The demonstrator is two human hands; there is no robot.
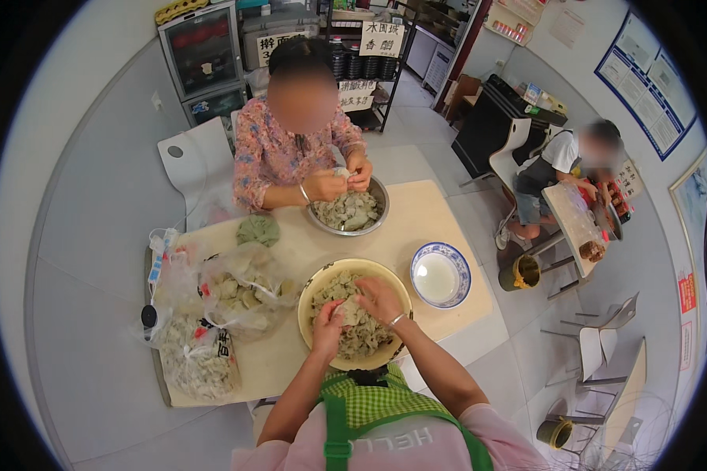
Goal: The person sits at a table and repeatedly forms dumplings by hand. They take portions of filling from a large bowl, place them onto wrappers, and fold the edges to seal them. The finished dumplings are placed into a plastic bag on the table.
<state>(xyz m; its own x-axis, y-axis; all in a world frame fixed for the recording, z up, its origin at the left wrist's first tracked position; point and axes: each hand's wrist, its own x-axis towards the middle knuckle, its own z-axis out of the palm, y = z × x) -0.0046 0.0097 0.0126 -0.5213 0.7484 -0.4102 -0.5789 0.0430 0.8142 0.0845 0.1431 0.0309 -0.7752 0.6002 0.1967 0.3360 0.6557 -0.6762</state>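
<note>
The big bowl (334, 269), round and cream, sits on the table (428, 208), and it is heaped with grey-green bits (361, 336). Both of the person's hands are over the big bowl. The left hand (327, 328) is on its left side, with the fingers bent in and close together, holding a pale lump (349, 311). The right hand (379, 300) comes over its right side, with the fingers a bit spread, and they reach to the same lump; I cannot tell how hard they pinch it. The lump is right above the bits in the big bowl. To the right of the big bowl is a blue and white bowl (465, 259) with cloudy white stuff in it. Past the big bowl, on its far side, is a steel bowl (384, 208) with more bits, and a person in a flower shirt (255, 153) works over it with two hands. Left of the big bowl lie a clear bag (247, 286) of pale bits and, nearer, one more bag (200, 369). A green bundle (258, 230) lies beyond the big bowl to the left.
</note>
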